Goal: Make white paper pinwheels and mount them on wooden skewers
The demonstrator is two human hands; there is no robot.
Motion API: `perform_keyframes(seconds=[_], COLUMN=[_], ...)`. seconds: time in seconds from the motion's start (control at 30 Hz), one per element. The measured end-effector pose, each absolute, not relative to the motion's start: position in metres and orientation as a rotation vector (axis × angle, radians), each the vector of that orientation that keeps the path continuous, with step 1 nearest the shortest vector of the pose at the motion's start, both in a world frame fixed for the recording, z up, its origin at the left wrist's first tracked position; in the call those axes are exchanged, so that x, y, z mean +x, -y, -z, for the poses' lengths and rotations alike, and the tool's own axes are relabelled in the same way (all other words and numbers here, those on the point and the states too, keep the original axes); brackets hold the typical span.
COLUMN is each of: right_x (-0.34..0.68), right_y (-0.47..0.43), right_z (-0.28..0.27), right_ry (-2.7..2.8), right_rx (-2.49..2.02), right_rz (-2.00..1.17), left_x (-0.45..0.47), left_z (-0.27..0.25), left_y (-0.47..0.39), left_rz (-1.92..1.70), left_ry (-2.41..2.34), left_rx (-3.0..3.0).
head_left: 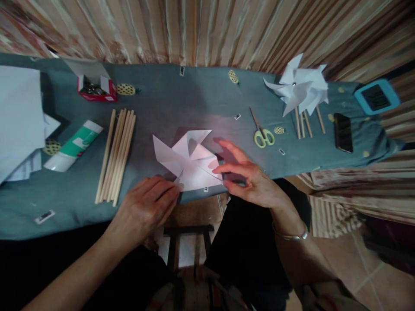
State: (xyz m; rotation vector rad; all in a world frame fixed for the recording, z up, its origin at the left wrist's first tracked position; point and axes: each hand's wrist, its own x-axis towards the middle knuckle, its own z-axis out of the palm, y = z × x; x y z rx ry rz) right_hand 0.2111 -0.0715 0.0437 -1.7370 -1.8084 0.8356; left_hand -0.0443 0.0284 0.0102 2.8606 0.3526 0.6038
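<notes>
A white paper pinwheel [197, 166] lies at the table's front edge, its blades partly folded in and others standing up. My left hand [147, 207] pinches its lower left corner between thumb and fingers. At the right side, my right hand [256, 179] has its thumb and middle finger on the paper's right corner, while the index finger stretches out above the table. To the left lie several wooden sticks [116, 157] side by side. Scissors with yellow-green handles [263, 134] rest to the right, apart from my right hand.
A glue stick [74, 146] and white paper sheets [21, 116] are at the left. Behind stands an open red box [97, 91] of small metal pieces. Finished pinwheels [300, 84] on sticks, a phone [343, 133] and a blue-framed device [376, 97] lie right. Curtains [194, 32] hang behind the table.
</notes>
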Motion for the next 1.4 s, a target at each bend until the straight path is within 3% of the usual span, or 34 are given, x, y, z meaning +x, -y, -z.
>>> perform_keyframes(seconds=[0.6, 1.13, 1.4], right_x=[0.204, 0.164, 0.161], right_y=[0.063, 0.030, 0.026], right_z=[-0.041, -0.017, -0.015], right_ry=[1.785, 1.769, 1.783], right_rx=[-1.684, -1.766, -1.773], right_rz=[-0.721, -0.366, -0.340], left_x=[-0.038, -0.034, -0.030], left_z=[-0.016, -0.001, 0.001], left_y=[-0.024, -0.009, -0.007], left_rz=[-0.633, -0.565, -0.580], left_ry=[-0.365, -0.381, -0.455], left_rx=[2.863, 2.615, 2.524])
